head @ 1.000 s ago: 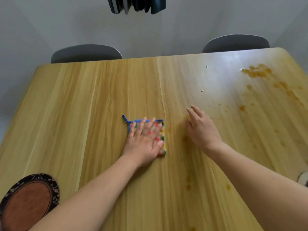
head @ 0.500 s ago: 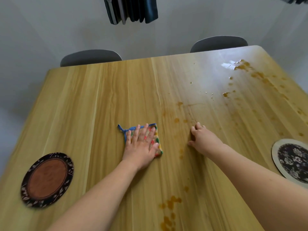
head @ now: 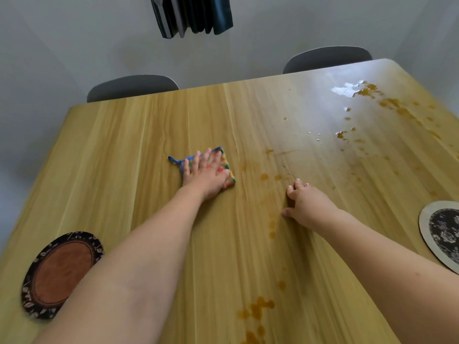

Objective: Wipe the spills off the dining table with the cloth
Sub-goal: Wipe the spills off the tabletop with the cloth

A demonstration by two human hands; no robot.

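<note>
My left hand [head: 206, 173] lies flat with fingers spread on a small folded cloth [head: 229, 175], multicoloured with a blue edge and loop, pressing it to the wooden dining table [head: 124, 150]. My right hand [head: 301, 202] rests on the table to the right, fingers curled under, holding nothing. Amber spill drops [head: 264, 176] sit between the two hands. A larger wet spill [head: 365, 91] spreads at the far right corner, and another amber puddle [head: 257, 310] lies near the front edge.
A round dark coaster with a brown centre [head: 60, 274] lies at the front left. A pale-rimmed patterned round mat [head: 444, 233] sits at the right edge. Two grey chairs [head: 131, 86] [head: 327, 58] stand behind the far side. Dark items hang on the wall [head: 192, 14].
The view has tilted down and pulled back, bringing both mats and the front puddle into sight. My right hand's fingers have curled under. My left hand stays pressed on the cloth.
</note>
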